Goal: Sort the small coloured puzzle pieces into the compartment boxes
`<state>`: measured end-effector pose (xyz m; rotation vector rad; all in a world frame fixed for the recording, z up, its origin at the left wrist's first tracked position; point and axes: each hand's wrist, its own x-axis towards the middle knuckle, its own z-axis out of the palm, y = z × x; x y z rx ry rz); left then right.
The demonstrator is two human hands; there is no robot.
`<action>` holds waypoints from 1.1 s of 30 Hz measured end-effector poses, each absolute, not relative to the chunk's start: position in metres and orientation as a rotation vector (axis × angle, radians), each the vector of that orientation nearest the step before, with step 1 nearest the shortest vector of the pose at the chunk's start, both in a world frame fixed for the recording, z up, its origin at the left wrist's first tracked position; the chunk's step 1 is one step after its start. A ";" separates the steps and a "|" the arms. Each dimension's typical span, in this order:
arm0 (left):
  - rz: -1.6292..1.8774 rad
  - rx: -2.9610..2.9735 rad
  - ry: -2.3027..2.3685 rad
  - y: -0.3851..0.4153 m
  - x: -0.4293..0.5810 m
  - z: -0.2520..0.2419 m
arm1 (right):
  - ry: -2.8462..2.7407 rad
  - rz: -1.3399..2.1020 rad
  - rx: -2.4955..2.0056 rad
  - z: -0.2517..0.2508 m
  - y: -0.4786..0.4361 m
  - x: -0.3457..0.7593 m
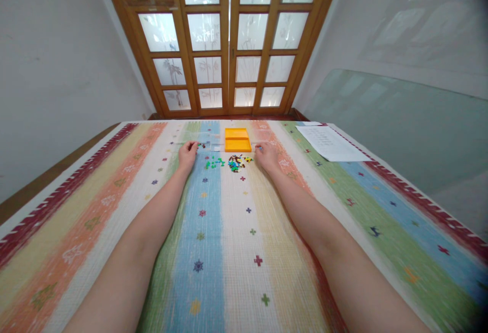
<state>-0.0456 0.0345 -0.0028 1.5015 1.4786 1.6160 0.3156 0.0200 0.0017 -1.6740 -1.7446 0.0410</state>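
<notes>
My left hand [187, 155] rests on the striped cloth left of the yellow-orange box, fingers pinched together; whatever they may hold is too small to make out. A few small dark pieces [202, 145] lie right by its fingertips. To the right of the box, my right hand [267, 157] is closed, with a tiny bluish piece [260, 148] showing at its fingertips. Between the hands stands the open two-part box [238, 141]. In front of it lies a mixed pile of small coloured pieces [235, 163], with green pieces [214, 163] to the left and yellow pieces [248, 159] to the right.
A striped, patterned cloth [202, 272] covers the table. White paper sheets [331, 143] lie at the back right. Near the box are transparent plastic bags [208, 139]. Beyond the table stands a wooden door with glass panes [229, 58], with walls on both sides.
</notes>
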 end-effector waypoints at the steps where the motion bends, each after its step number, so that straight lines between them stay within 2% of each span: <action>1: 1.652 1.444 1.477 0.036 -0.049 -0.004 | -1.745 0.040 -1.677 0.001 0.020 0.316; 16: 1.809 1.044 1.549 0.045 -0.070 -0.005 | -1.754 0.021 -1.675 0.000 0.021 0.316; 25: 1.795 0.625 1.392 0.047 -0.083 0.009 | -1.761 0.021 -1.671 -0.001 0.021 0.317; 29: 1.799 0.671 1.423 0.046 -0.083 0.008 | -1.770 0.016 -1.673 -0.002 0.023 0.317; 33: 1.709 1.009 1.495 0.043 -0.074 0.002 | -1.765 0.019 -1.679 -0.003 0.024 0.318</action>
